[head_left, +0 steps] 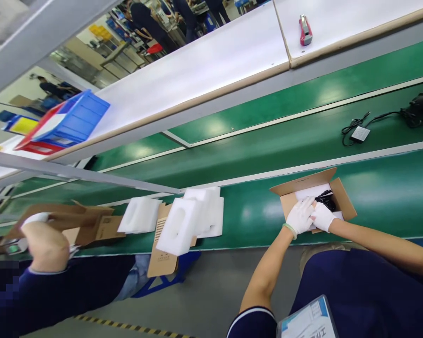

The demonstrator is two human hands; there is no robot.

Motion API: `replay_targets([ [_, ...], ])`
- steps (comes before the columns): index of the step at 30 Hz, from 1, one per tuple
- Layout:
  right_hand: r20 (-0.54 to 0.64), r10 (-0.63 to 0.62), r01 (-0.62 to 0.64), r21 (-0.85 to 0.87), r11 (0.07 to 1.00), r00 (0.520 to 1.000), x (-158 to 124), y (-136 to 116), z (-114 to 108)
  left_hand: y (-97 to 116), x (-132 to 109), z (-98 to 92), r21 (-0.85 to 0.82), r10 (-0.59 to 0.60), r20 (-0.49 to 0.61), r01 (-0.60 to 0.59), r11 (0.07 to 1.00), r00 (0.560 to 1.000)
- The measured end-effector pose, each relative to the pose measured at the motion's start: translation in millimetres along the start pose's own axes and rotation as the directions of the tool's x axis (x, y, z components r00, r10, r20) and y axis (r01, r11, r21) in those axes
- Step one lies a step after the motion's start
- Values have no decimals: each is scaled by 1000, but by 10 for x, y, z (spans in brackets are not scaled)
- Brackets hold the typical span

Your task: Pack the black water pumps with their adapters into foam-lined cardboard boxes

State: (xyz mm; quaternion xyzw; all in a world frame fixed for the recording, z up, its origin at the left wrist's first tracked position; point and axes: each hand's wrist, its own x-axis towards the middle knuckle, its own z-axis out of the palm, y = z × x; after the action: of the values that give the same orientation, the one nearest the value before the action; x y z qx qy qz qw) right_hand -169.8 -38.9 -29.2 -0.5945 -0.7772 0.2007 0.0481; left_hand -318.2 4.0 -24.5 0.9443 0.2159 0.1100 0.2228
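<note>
An open cardboard box (288,204) stands on the green belt in front of me, its flaps up. White foam (312,191) lines it, and a coiled black cable (327,201) lies inside at the right. My left hand (299,216), in a white glove, reaches over the near left part of the box, fingers stretched out over the contents. Close against it is my right hand (323,217), also gloved, with curled fingers beside the cable. Whatever is under those fingers is hidden.
At left, a co-worker's arm (51,241) reaches by another open carton (107,227). White foam pieces (179,225) lie on flattened cardboard (164,263) overhanging the belt edge. A black adapter with cable (360,134) rests farther back. The shelf above holds a red cutter (305,32) and blue bin (74,119).
</note>
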Motion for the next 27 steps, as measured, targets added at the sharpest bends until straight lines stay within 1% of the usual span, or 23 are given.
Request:
replay_targets([
  [2,-24,-113,113,2,994,993,-236,136,-78,24,136,73,15,-14,44,13,1000,999],
  [3,-59,-154,154,1,988,986,-348,201,-133,26,164,80,23,-29,54,28,999,998],
  [4,-106,-162,162,-2,987,981,-440,260,-197,25,173,73,30,-39,63,37,999,997],
  [5,-156,-120,120,-10,993,980,-503,311,-268,21,169,58,37,-42,73,39,999,996],
  [6,-195,-35,32,-18,999,980,-535,352,-344,18,161,37,43,-39,81,36,998,996],
  [7,-207,63,-71,-33,997,976,-538,382,-422,16,152,17,47,-35,87,31,998,996],
  [8,-192,154,-167,-55,984,969,-519,397,-498,16,146,-2,50,-35,91,30,998,995],
  [9,-150,229,-243,-83,966,962,-486,399,-567,18,143,-17,53,-36,93,31,998,995],
  [11,-14,329,-328,-128,936,944,-414,365,-671,25,150,-33,60,-34,99,28,998,994],
  [13,110,407,-392,-136,910,907,-365,293,-708,32,169,-32,67,-28,106,21,998,994],
  [14,146,442,-425,-133,895,885,-350,251,-702,35,181,-26,71,-27,109,20,997,994],
  [16,182,487,-470,-128,873,854,-334,174,-658,41,210,-7,83,-36,115,27,996,993],
  [17,186,496,-480,-127,868,848,-334,146,-633,43,228,7,90,-45,116,35,995,992],
  [19,203,490,-475,-122,872,848,-368,129,-607,47,266,41,108,-68,111,56,993,992],
  [20,204,469,-457,-107,883,859,-411,143,-612,48,284,62,117,-79,105,67,991,991],
  [21,176,429,-422,-75,903,886,-473,172,-629,49,301,83,124,-89,99,77,989,991],
  [22,102,381,-379,-35,925,919,-556,215,-652,50,315,105,130,-95,96,82,988,991],
  [23,-15,340,-340,4,940,940,-653,267,-675,52,328,126,136,-97,95,84,987,991],
  [24,-162,321,-319,38,947,933,-758,324,-688,54,338,143,142,-98,92,85,986,991],
  [25,-309,334,-328,74,942,890,-861,379,-686,56,347,156,148,-99,91,85,985,991],
  [26,-421,386,-370,121,921,821,-953,425,-661,58,354,163,152,-98,88,84,985,991],
  [27,-462,459,-426,181,887,759,-1025,456,-613,61,360,166,156,-96,83,82,984,992],
])
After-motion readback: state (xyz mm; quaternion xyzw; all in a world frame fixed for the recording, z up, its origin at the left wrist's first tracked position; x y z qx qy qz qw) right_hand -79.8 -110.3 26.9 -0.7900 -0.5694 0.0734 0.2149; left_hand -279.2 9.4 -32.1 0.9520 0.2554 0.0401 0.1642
